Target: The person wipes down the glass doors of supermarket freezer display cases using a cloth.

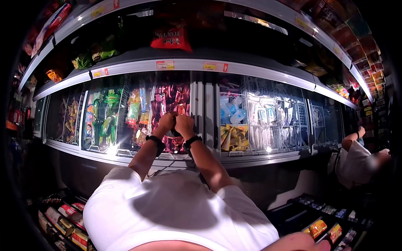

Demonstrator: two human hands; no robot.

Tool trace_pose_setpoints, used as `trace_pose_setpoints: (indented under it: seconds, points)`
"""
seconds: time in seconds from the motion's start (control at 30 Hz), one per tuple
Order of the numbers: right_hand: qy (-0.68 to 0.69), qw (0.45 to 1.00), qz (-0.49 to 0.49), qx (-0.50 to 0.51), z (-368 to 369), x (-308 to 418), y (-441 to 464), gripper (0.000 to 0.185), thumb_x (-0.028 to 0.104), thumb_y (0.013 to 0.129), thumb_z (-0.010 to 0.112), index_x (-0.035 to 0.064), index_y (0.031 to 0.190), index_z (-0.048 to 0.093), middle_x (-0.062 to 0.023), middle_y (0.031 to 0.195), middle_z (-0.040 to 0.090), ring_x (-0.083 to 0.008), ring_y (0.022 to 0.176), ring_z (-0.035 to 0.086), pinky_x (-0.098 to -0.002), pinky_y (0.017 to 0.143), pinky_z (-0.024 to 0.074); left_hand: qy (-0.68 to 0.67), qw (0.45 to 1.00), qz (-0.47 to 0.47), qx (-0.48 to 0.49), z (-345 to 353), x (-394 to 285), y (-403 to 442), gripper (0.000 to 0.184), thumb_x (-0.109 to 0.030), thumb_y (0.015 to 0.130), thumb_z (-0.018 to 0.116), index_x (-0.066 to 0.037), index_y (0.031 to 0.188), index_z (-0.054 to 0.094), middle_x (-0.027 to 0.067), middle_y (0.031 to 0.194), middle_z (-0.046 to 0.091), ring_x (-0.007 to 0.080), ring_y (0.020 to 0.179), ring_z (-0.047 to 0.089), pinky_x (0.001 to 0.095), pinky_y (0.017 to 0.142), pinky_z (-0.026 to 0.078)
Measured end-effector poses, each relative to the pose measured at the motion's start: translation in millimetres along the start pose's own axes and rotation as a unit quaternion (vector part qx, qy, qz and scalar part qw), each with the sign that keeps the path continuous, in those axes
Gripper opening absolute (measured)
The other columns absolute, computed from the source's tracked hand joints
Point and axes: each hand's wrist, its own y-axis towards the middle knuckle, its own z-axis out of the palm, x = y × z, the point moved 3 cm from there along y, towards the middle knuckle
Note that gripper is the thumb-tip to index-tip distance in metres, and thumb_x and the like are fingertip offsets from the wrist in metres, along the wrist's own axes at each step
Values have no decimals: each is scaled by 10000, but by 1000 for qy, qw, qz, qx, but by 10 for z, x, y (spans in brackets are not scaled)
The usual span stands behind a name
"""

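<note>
Both of my hands are close together above a freezer compartment of pink and red wrapped packs (158, 98). My left hand (166, 122) has its fingers curled, and my right hand (184, 125) is curled beside it. A small dark thing shows between and below them, too unclear to name. Each wrist wears a black band. What the fingers grip, if anything, is hidden. Green packs (109, 113) lie in the compartment to the left, and white packs (274, 111) fill wire baskets to the right.
A shelf edge with price tags (165, 65) runs above the freezer, with a red bag (171, 39) on the shelf. Another person (356, 161) in a light top is at the far right. Packaged goods stand at the lower left (71, 215) and lower right.
</note>
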Motion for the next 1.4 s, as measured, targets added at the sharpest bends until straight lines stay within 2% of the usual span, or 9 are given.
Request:
trace_pose_setpoints:
  seconds: [0.47, 0.7, 0.77, 0.8, 0.9, 0.97, 1.03, 1.2, 1.4]
  points:
    - [45, 967, 252, 6, 35, 58, -145, 459, 400, 650, 734, 33, 924, 705, -213, 995, 683, -379, 926, 661, -450, 803, 539, -202, 972, 116, -31, -20, 399, -171, 223, -170, 854, 604, -99, 1042, 700, 186, 958, 681, 357, 844, 667, 424, 741, 533]
    - [95, 942, 245, 209, 559, 604, -474, 531, 464, 641, 755, 42, 958, 697, -175, 886, 702, -304, 844, 689, -392, 732, 524, -186, 952, 180, 163, -590, 934, -863, 300, -154, 856, 556, -70, 1133, 639, 216, 986, 665, 381, 912, 642, 448, 796, 509]
    - [141, 973, 138, 117, 1120, 757, -585, 447, 413, 635, 752, 17, 838, 711, -187, 787, 688, -319, 759, 691, -396, 680, 520, -126, 942, 222, 219, -612, 1302, -1095, 367, -177, 851, 554, -87, 1204, 602, 224, 1016, 658, 396, 917, 637, 463, 789, 511]
    - [128, 951, 173, 224, 1067, 1042, -634, 405, 358, 645, 725, 2, 835, 700, -197, 826, 687, -328, 793, 690, -421, 706, 520, -89, 940, 232, 234, -440, 1618, -1220, 444, -177, 839, 559, -62, 1268, 538, 246, 1114, 615, 407, 984, 612, 468, 824, 502]
    - [-44, 998, -16, -29, 1141, 1992, -846, 186, 184, 751, 577, 28, 729, 676, -248, 772, 653, -427, 738, 643, -514, 676, 500, 0, 953, 253, 165, -488, 2126, -1746, 601, -165, 820, 559, 8, 1371, 391, 295, 1296, 482, 435, 1136, 522, 481, 917, 462]
    - [21, 999, -30, -6, 1491, 2268, -836, 149, 152, 765, 581, 40, 720, 669, -224, 751, 652, -414, 726, 636, -511, 648, 485, 45, 970, 161, 176, -826, 2209, -2135, 751, -133, 802, 537, 125, 1420, 196, 340, 1441, 273, 465, 1336, 312, 494, 1089, 318]
    - [31, 999, -6, 2, 1500, 2563, -754, 154, 147, 767, 578, 34, 717, 669, -218, 750, 655, -407, 729, 641, -508, 652, 490, -9, 978, 153, 141, -1104, 2302, -2300, 766, -93, 781, 531, 123, 1428, 184, 350, 1431, 283, 462, 1362, 279, 488, 1125, 269]
    - [39, 997, 36, 57, 1419, 2761, -648, 269, 284, 688, 726, 27, 764, 700, -199, 741, 663, -393, 723, 653, -492, 678, 520, 0, 989, 58, 132, -1235, 2543, -2235, 880, -140, 752, 626, 13, 1485, 165, 223, 1524, 239, 376, 1412, 253, 479, 1114, 293]
    - [107, 990, -20, -87, 1708, 2198, -900, 497, 210, 784, 642, -8, 1217, 533, -242, 1048, 626, -408, 971, 601, -475, 807, 500, 12, 984, 168, 63, -1040, 1974, -1769, 859, -154, 781, 623, -80, 1508, 170, 199, 1535, 226, 366, 1415, 252, 498, 1120, 255]
